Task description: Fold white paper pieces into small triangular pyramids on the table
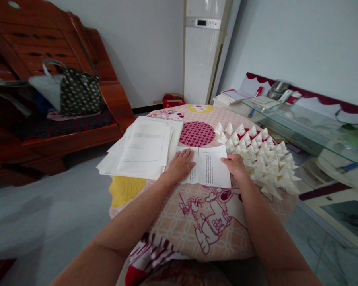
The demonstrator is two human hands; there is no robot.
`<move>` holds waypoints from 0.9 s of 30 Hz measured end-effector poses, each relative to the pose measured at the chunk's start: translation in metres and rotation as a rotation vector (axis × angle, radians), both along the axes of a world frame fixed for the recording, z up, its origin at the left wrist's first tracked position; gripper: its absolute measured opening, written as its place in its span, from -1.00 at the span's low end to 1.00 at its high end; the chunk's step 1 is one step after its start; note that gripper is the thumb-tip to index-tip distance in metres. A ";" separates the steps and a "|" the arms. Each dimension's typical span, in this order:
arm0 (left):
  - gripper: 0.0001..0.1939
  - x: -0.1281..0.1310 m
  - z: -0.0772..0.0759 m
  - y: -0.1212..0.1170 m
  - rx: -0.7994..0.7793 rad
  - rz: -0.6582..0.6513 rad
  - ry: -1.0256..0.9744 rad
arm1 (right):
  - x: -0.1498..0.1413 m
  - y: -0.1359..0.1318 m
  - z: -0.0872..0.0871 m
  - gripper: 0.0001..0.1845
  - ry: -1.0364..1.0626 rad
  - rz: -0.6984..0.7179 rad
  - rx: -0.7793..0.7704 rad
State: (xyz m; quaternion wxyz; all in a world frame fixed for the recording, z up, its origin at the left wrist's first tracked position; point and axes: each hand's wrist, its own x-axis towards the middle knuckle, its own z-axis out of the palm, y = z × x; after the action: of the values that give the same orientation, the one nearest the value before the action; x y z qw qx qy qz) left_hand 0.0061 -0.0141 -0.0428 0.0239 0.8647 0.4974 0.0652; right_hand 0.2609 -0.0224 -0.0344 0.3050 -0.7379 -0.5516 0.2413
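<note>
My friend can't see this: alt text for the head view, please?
A person's left hand rests on printed paper while the right hand pinches its edge, on a cartoon-patterned tablecloth between stacked sheets and pointed folded-paper pieces.

Dim, soft light; blurred edges.

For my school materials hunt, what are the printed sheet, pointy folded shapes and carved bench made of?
Printed sheet: matte paper, it seems; thin, with black text. Pointy folded shapes: probably matte paper too, with sharp points and folds. Carved bench: likely varnished wood; reddish brown with glossy highlights.
</note>
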 end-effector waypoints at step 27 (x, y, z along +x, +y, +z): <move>-0.43 -0.002 -0.002 0.001 -0.006 -0.010 -0.030 | 0.014 -0.022 0.029 -0.83 0.413 0.254 -0.391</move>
State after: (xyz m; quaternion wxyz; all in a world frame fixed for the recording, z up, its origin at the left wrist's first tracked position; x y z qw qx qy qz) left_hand 0.0041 -0.0127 -0.0452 0.0344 0.8660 0.4930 0.0763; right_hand 0.2753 -0.0445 -0.0052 0.2300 -0.6431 -0.5090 0.5238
